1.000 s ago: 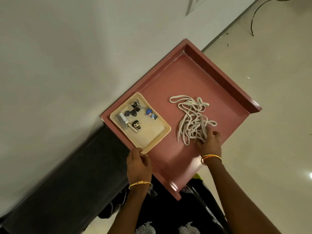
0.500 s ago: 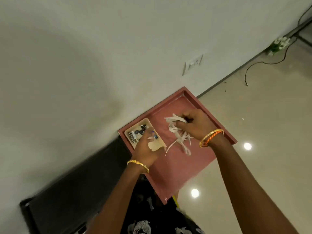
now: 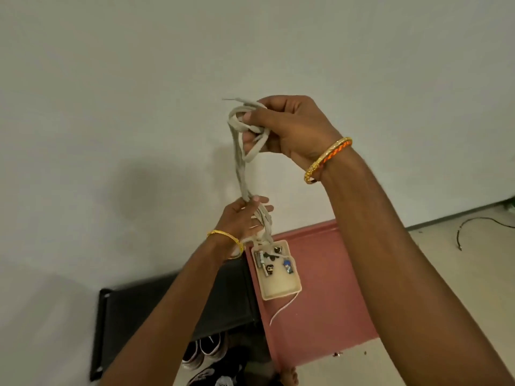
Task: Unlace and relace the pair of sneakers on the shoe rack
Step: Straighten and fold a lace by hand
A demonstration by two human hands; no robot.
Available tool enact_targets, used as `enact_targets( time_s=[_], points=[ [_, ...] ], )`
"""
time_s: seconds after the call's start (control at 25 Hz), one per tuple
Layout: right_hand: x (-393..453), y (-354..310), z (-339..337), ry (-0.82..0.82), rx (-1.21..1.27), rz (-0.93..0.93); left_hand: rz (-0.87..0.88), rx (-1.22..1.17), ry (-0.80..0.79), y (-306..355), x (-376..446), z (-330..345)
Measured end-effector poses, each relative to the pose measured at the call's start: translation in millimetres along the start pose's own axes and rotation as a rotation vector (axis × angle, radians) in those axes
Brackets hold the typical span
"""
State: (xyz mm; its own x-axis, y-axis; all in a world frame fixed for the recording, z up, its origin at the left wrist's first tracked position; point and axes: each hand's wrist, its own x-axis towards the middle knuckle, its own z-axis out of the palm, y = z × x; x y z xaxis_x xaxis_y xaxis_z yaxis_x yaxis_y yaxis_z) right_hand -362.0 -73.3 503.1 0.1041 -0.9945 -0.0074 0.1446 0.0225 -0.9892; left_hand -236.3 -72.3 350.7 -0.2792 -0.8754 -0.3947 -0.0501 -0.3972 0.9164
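Note:
A bundle of white shoelaces [image 3: 240, 165] hangs in the air in front of the wall. My right hand [image 3: 287, 128] grips its looped top, held high. My left hand [image 3: 242, 218] holds the strands lower down, fingers wrapped loosely round them. One loose lace end [image 3: 282, 309] trails down over the pink rack top [image 3: 328, 274]. Sneakers [image 3: 202, 351] show on the floor by the black rack [image 3: 156, 305], at the bottom of the view.
A beige tray [image 3: 278, 285] with keys and small trinkets sits on the pink top near the wall. A black cable [image 3: 473, 224] lies on the tiled floor at the right. A bare foot [image 3: 289, 376] shows at the bottom edge.
Both hands have risen from the pink top with the laces. The right hand has lifted the bundle high; the left hand has left the tray and taken the hanging strands.

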Motion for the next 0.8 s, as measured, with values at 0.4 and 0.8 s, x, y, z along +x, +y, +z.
enact_targets(
  time_s=[0.4,0.8],
  points=[
    [7.4,-0.5,58.3,0.116,-0.056,0.014,-0.007,-0.275,0.14,77.1,-27.5,-63.8],
    [-49.8,27.0,-37.9,0.584,-0.18,0.162,-0.19,-0.096,-0.234,29.6,2.4,28.5]
  ],
)
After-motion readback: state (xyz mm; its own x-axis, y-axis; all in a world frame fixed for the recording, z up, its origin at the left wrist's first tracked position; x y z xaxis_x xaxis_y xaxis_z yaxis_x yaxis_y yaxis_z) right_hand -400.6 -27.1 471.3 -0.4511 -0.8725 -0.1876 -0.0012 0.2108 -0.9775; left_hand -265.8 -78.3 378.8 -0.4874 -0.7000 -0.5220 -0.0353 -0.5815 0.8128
